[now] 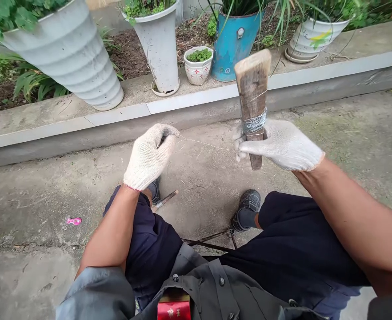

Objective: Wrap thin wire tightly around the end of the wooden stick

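My right hand (276,144), in a white knit glove, is closed around the lower part of a flat wooden piece (253,95). The wood stands nearly upright, wider at its top, and several turns of thin wire (255,122) are wound about its middle. A strand of wire (209,145) runs across from the wood to my left hand (152,153), also gloved. There the thumb and fingertips pinch the strand. My right fingertips are partly hidden behind the wood and slightly blurred.
Beyond a low concrete ledge (189,100) stand white planters (69,58), a small patterned pot (198,71) and a blue bucket (231,49) with plants. A thin stick (165,201) lies near my left shoe. Left on the concrete is a pink object (74,221).
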`<state>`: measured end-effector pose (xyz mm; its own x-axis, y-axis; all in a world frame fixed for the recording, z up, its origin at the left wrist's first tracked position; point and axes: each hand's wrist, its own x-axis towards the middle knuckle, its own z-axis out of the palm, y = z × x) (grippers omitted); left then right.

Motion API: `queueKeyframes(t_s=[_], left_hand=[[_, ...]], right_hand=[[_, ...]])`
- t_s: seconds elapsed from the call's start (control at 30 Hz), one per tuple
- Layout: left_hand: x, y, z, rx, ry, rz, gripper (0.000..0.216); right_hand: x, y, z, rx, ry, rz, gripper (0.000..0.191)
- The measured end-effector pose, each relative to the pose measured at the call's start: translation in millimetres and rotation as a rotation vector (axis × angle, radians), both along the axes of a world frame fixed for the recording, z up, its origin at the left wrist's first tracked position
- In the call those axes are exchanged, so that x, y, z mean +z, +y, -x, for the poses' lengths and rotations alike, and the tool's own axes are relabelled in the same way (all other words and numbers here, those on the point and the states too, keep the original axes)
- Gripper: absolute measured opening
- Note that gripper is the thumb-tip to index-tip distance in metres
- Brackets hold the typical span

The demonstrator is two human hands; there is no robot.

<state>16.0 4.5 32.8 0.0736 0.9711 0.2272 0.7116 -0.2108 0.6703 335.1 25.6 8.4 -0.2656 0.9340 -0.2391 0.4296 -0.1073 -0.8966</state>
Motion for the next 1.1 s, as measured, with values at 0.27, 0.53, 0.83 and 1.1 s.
queueKeyframes(t_s=[0.27,0.53,0.83,1.1], left_hand=[[6.8,-13.5,13.2,-0.067,-0.042,0.071,0.021],[0.1,-32.5,19.7,-0.042,-0.279,0.335,0.022],[20.0,-74.5,20.9,-0.015,-0.236,0.305,0.021],[28.5,-119.7,31.8,-0.11,-0.231,0.231,0.02]], right_hand=[[7.8,1.3,15.4,-0.052,-0.281,-0.12,0.028],[13.8,-1.3,23.6,-0.053,-0.263,-0.163,0.027],[16.4,-28.6,27.9,0.02,-0.257,-0.167,0.028],[20.9,-80.7,23.0,-0.062,-0.01,-0.155,0.044]])
